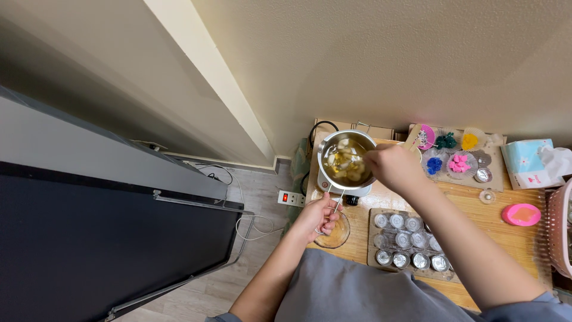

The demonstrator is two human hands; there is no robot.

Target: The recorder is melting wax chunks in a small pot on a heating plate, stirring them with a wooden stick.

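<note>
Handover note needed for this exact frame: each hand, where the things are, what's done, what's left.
Left hand: closed on the wire handle of the metal pot, above a small glass bowl at the near table edge.
Right hand: at the pot's right rim, gripping what looks like a stirring stick; the tool itself is mostly hidden.
Pot: sits on a small white heater base, holding yellowish liquid with pale unmelted lumps.
Tray of small metal cups: near side of the table; whether filled cannot be told.
Coloured pieces: on a board beyond.
Done: contents partly melted.
Left: lumps remain.
</note>
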